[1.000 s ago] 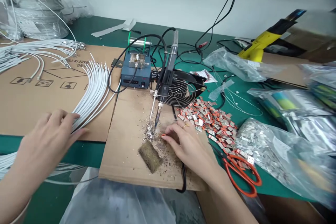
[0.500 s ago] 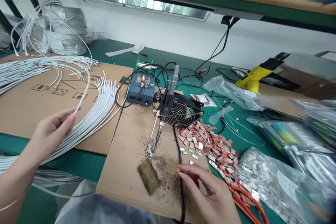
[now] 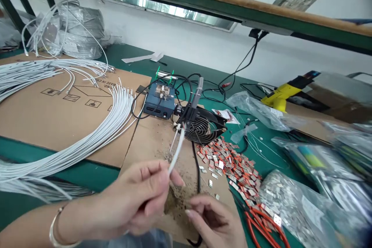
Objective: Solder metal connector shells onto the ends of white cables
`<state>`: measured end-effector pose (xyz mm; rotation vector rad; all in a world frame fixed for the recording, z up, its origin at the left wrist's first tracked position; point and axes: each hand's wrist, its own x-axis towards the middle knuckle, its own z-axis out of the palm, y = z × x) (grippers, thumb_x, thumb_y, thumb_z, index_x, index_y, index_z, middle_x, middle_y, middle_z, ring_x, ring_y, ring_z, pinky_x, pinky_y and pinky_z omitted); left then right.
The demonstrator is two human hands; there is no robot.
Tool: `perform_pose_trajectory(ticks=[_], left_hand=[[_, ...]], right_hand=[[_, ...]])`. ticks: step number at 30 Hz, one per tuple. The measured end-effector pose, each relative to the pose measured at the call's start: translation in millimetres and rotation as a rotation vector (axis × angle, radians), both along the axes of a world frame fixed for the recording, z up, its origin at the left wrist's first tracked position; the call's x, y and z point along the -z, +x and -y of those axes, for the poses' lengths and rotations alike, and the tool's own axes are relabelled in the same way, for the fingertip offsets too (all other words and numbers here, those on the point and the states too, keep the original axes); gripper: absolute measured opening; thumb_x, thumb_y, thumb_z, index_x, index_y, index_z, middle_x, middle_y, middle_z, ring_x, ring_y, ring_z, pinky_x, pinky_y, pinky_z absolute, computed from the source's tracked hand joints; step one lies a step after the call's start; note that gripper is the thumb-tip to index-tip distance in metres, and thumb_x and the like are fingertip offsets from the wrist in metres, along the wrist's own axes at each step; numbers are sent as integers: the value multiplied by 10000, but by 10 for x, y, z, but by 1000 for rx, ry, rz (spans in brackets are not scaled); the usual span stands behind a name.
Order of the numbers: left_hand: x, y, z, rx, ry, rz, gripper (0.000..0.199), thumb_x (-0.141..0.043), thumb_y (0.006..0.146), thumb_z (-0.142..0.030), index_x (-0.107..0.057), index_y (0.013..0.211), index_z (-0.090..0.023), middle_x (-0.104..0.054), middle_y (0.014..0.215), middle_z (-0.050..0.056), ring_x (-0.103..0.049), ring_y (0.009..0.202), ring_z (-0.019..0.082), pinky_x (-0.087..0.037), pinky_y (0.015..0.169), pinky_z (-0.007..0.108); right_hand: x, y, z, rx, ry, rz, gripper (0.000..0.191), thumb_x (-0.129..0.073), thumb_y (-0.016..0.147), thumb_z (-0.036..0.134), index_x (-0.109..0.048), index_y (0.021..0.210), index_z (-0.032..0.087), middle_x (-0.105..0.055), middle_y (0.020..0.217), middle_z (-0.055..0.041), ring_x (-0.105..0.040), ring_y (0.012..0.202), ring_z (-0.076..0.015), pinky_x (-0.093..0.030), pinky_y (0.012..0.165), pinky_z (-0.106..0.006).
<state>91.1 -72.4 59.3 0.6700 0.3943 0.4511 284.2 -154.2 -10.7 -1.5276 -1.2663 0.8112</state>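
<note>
My left hand [image 3: 142, 193] pinches a white cable [image 3: 177, 151] close to its end. The cable's tip points up and away, in front of the soldering iron [image 3: 195, 102] on its stand. To the right, my right hand [image 3: 216, 221] is low over the cardboard [image 3: 157, 145] with fingers curled and thumb close to the forefinger. Whatever lies between those fingertips is hidden. Partly covered by my hands is a brown sponge [image 3: 172, 201]. Small metal pieces with orange parts [image 3: 229, 162] lie heaped beyond my right hand.
A blue soldering station [image 3: 158, 100] and a round black fan [image 3: 207, 126] stand ahead. White cables [image 3: 107, 128] lie bundled at left. Red-handled pliers [image 3: 252, 224] and a bag of metal pieces [image 3: 285, 193] lie at right. A yellow heat gun [image 3: 279, 100] rests farther back.
My left hand has brought the white cable rightward, from over the left cardboard to in front of the soldering iron. My right hand has moved slightly down and left; the small orange piece at its fingertips no longer shows.
</note>
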Motion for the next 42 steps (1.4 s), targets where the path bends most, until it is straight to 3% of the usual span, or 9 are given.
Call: perform_pose_trajectory(ticks=[5,11,18,23,28,31,34,37,42], left_hand=[[433,-226,222,250,130,-333,415,-493,823,-552,-542,1018,-189,-390,424,-107,-221,277,24,-139,277,132],[357,-373,246,379,413,-667,403,-394,884,-511,-551,1094,-204,-432,572,-70,-329,380,29,-269,373,138],[595,-229,345,151,554,-558,230,-513,856,-415,-547,898,-192,-499,697,-34,-480,535,73,-396,508,186],[602,-123,300,-61,973,-653,249,-479,887,-332,-523,704,-168,-522,634,-9,-475,576,105,-359,551,227],[386,-215,236,171,1095,-703,219,-474,891,-294,-560,732,-170,-545,638,-15,-474,613,110,-345,607,239],[394,-290,251,212,1000,-671,236,-498,878,-357,-581,752,-176,-529,626,-24,-460,589,103,-349,594,233],[506,-321,284,30,876,-634,247,-512,870,-352,-547,707,-170,-497,609,-26,-446,543,90,-330,513,214],[586,-302,288,-93,858,-637,233,-512,875,-304,-531,688,-166,-483,580,-30,-433,500,80,-318,475,206],[624,-246,269,-296,1178,-643,169,-539,851,-175,-545,683,-164,-482,550,-37,-406,496,73,-286,464,198]], right_hand=[[-127,-156,-56,-137,-95,-294,198,-699,705,263,-702,896,212,-480,523,40,-399,446,-91,-340,420,-200],[-208,-274,-145,-193,-95,-336,92,-644,736,256,-643,705,170,-463,483,38,-386,442,-89,-310,418,-210],[-202,-357,-59,-307,-173,-248,152,-598,765,286,-635,691,159,-406,509,48,-348,458,-86,-277,422,-220],[-197,-369,4,-255,-135,-54,168,-572,814,291,-669,746,171,-399,507,47,-353,470,-97,-291,445,-229],[-171,-360,-14,-338,-164,-274,203,-646,765,299,-605,614,169,-487,475,26,-390,437,-89,-287,417,-219],[-149,-327,-52,-138,-77,-575,282,-672,737,387,-558,573,188,-454,422,48,-357,371,-76,-264,364,-197],[-148,-327,-59,63,32,-497,231,-668,755,320,-593,581,189,-488,449,39,-395,393,-78,-300,379,-192],[-157,-413,-42,-84,-20,-248,89,-620,778,189,-684,718,180,-552,517,14,-483,467,-104,-374,438,-212],[-125,-565,-61,-166,106,-80,124,-579,794,154,-697,758,152,-518,514,19,-470,462,-104,-375,447,-227]])
